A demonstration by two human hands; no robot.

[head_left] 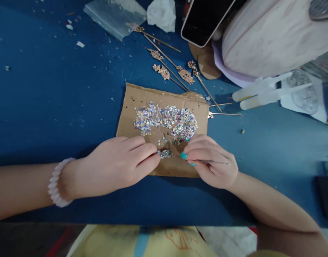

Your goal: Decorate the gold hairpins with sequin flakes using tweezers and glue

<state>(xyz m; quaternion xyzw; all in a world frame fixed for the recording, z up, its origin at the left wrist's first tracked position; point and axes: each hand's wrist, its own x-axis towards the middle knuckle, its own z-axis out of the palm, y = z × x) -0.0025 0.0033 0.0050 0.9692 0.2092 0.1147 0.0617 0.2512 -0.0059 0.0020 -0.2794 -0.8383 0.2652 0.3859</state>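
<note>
My left hand (123,160) is closed in a pinch on the left end of a small ornament (165,154) crusted with glittery chips, held low over a piece of cardboard (164,170). The rest of what those fingers grip is hidden. To the right, my right hand (210,160) pinches a thin needle-like metal tool (216,162). Its tip points left toward the ornament and looks slightly apart from it. Just beyond both hands, a heap of shiny multicoloured shell-like chips (166,117) covers the cardboard's middle, with a few loose ones near the ornament.
Several gold-coloured hairpins (185,74) lie behind the cardboard. Farther back are a plastic bag (115,16), crumpled tissue (161,15) and a phone (206,19). On the right are a pale rounded case (271,35) and two white bottles with narrow nozzles (260,99). Crumbs dot the blue table (59,107).
</note>
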